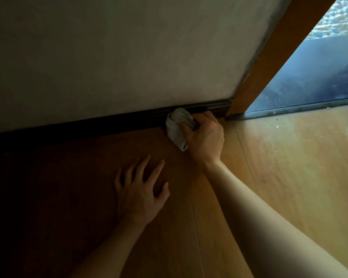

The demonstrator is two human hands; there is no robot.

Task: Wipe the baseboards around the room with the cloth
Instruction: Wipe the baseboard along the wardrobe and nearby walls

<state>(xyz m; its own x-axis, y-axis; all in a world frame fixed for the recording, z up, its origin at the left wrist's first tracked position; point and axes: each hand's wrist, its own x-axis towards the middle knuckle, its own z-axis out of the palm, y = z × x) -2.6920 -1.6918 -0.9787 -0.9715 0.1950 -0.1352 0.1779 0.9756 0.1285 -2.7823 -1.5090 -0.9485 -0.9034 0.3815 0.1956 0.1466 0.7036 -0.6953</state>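
Observation:
A dark brown baseboard (109, 122) runs along the foot of the pale wall, rising toward the right. My right hand (206, 137) grips a bunched grey-white cloth (177, 127) and holds it against the baseboard, not far from its right end. The cloth's lower tail touches the wooden floor. My left hand (141, 189) rests flat on the floor with its fingers spread, below and to the left of the cloth, holding nothing.
A wooden door frame (269, 63) stands just right of the baseboard's end, with a dark threshold strip (289, 112) and a grey floor beyond. The wooden floor (289, 167) at the right carries small pale crumbs. The left side lies in deep shadow.

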